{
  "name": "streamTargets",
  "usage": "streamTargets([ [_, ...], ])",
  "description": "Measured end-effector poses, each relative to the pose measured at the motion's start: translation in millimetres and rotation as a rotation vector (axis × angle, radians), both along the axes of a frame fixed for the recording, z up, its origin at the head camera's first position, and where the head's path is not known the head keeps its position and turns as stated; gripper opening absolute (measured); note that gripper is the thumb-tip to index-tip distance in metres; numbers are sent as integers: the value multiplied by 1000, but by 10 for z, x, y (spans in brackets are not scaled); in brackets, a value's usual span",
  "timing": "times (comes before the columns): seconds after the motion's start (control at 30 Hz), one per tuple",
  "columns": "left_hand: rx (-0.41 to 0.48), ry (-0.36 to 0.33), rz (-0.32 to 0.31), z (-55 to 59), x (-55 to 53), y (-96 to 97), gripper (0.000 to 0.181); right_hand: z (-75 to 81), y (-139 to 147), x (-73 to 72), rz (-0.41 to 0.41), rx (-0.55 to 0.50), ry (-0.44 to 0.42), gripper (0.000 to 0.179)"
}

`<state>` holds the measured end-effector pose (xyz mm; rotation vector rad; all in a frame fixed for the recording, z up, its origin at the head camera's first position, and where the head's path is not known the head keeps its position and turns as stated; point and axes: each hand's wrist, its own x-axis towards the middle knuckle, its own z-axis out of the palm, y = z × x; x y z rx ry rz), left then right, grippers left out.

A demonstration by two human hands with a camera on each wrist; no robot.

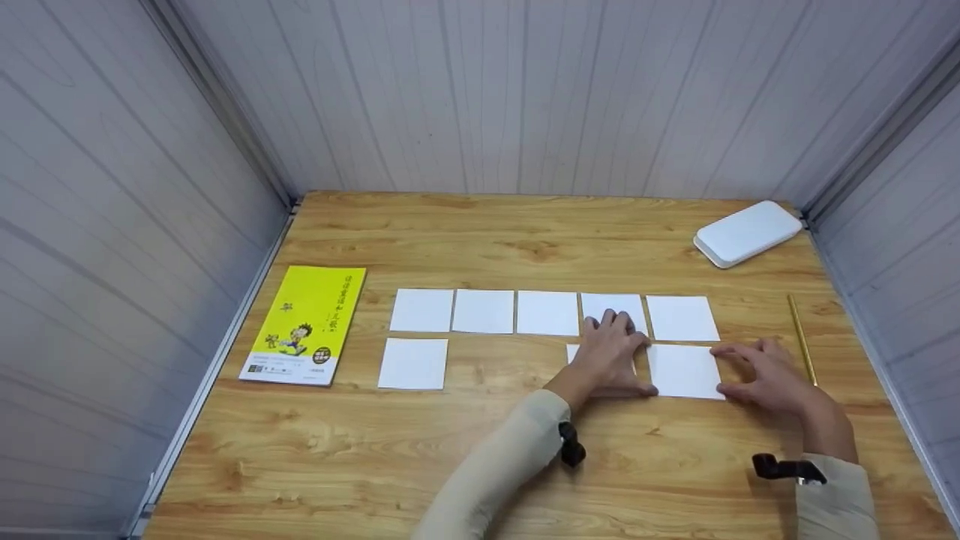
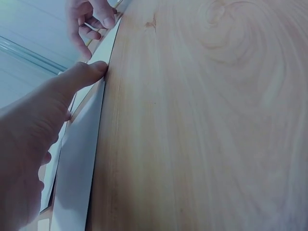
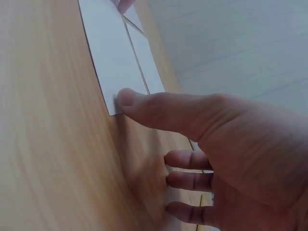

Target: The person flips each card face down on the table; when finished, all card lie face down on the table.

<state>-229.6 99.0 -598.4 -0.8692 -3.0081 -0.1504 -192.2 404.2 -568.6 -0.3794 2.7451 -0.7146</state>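
Observation:
Between the two hands lies a white square card (image 1: 686,371), flat on the wooden table. My left hand (image 1: 611,356) touches its left edge with thumb and a finger, and spans over another white card (image 2: 79,154), mostly hidden in the head view. At the card's right edge, the thumb and index finger of my right hand (image 1: 769,379) touch near its two corners. In the right wrist view the right thumb (image 3: 130,98) rests on the card's end, while the other fingers stay loosely extended. Behind runs a row of several white cards (image 1: 485,311), partly covered by my left fingers.
One more white card (image 1: 412,364) lies at the left of the front row. Left of it is a yellow book (image 1: 307,322). A white case (image 1: 748,232) sits at the back right, and a thin gold stick (image 1: 801,337) lies beyond my right hand. Panels wall three sides.

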Motion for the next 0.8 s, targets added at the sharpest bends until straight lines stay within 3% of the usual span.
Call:
streamTargets([
  [0.57, -16, 7, 3, 6, 15, -18, 83, -38, -37, -9, 5, -47, 20, 55],
  [0.8, -1, 10, 2, 19, 15, -40, 89, -7, -7, -25, -2, -59, -3, 62],
])
